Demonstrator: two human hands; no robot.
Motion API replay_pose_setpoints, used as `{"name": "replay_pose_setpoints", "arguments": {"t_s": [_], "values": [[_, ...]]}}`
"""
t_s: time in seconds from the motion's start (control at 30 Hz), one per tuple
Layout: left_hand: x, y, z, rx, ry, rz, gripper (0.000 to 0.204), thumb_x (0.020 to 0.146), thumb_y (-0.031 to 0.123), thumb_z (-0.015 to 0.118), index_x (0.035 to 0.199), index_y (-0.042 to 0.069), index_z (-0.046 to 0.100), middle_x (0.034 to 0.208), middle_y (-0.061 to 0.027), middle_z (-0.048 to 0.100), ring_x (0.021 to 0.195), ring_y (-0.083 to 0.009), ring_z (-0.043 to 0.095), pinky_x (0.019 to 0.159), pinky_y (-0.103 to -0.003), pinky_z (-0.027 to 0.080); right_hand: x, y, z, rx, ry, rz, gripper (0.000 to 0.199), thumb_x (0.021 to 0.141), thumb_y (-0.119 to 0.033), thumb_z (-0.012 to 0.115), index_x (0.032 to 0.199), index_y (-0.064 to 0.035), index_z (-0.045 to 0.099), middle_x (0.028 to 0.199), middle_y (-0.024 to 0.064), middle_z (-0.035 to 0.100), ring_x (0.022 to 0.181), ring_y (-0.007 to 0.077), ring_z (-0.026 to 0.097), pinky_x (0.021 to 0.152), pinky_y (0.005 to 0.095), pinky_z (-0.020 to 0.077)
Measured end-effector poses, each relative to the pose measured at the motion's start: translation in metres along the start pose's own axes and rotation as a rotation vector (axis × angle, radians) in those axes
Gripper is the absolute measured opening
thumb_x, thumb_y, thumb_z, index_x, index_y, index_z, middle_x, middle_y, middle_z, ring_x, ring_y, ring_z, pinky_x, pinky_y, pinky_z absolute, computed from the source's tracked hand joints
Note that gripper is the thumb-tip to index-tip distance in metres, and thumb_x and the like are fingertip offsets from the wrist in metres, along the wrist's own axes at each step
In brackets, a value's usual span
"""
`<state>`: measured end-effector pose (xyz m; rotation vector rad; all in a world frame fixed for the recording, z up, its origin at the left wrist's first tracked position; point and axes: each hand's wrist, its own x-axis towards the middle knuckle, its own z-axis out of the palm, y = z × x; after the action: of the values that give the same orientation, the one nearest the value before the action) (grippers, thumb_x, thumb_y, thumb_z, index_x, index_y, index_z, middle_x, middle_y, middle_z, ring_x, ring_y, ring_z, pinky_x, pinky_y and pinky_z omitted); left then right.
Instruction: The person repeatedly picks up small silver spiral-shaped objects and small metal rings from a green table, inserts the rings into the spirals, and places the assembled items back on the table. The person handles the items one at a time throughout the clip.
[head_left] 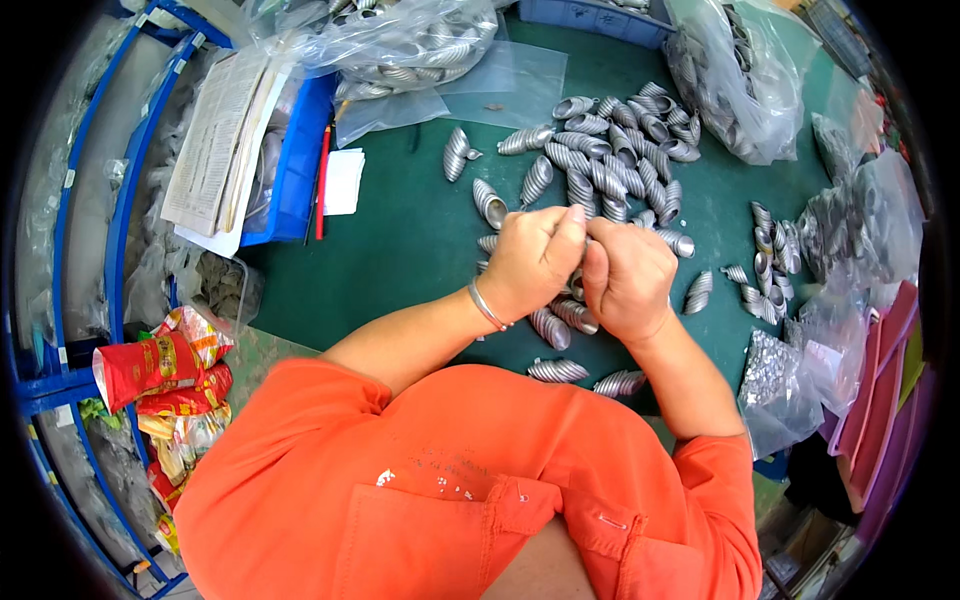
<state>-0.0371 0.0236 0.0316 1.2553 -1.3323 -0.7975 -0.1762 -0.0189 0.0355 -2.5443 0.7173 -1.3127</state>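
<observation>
Over the middle of the table, my left hand [533, 258] and my right hand [635, 278] meet thumb to thumb, the fingers of both curled closed. Whatever they pinch between them is hidden behind the fingers. Around and below them lie silver spiral-grooved metal shells, hollow at one end, such as one near my left hand [489, 203] and one under my wrists [549, 328]. A dense heap of the same shells [605, 180] spreads just beyond my hands. A smaller group [765, 270] lies off to the right.
The green table [390, 260] carries bags of shells at the back [410, 60] and far right [735, 90]. On the left stand a blue bin [305, 160] with papers [225, 150], a red pen [322, 180] and a blue rack [120, 200]. A bag of small pieces [780, 385] sits right.
</observation>
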Motion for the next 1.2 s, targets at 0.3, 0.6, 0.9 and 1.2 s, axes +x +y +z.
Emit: {"name": "replay_pose_setpoints", "arguments": {"t_s": [0.3,0.6,0.9,1.2], "values": [[-0.001,-0.016,-0.001,-0.14,-0.088,-0.219,0.046,0.098,0.027,0.039,0.067,-0.003,0.055,0.057,-0.0141,0.056,0.051,-0.0233,0.055,0.052,-0.038,0.042,0.0,-0.012,-0.003,0.009,-0.12,0.22,0.013,0.091,-0.019,0.056,0.084,-0.0076,0.056,0.062,0.0117,0.057,0.055,0.0314,0.059,0.05,0.041,0.047],[0.01,-0.006,-0.023,-0.279,0.07,-0.253,0.039,0.102,0.032,0.04,0.092,-0.001,0.058,0.06,-0.0042,0.053,0.046,-0.0096,0.048,0.042,-0.022,0.04,0.001,0.033,-0.035,0.511,0.036,0.735,0.026,0.1,-0.023,0.045,0.096,-0.0028,0.061,0.078,0.0053,0.055,0.067,0.0154,0.052,0.06,0.0262,0.0406],[0.004,-0.006,-0.015,-0.127,-0.082,0.169,0.029,0.09,0.009,0.063,0.117,-0.001,0.058,0.092,-0.007,0.062,0.077,-0.0119,0.063,0.06,-0.022,0.051,-0.001,0.009,-0.022,0.628,-0.179,0.561,0.021,0.094,-0.012,0.056,0.109,0.001,0.062,0.1,0.0122,0.061,0.092,0.0203,0.061,0.078,0.029,0.0469],[-0.006,0.008,-0.019,-0.15,-0.142,0.365,0.062,0.077,-0.009,0.07,0.131,-0.002,0.039,0.103,-0.0159,0.064,0.097,-0.0209,0.063,0.083,-0.031,0.051,-0.028,-0.002,-0.018,1.208,0.025,0.654,0.035,0.086,0.006,0.061,0.12,0.0049,0.053,0.115,0.0108,0.06,0.102,0.0177,0.061,0.087,0.0287,0.0507]]}}
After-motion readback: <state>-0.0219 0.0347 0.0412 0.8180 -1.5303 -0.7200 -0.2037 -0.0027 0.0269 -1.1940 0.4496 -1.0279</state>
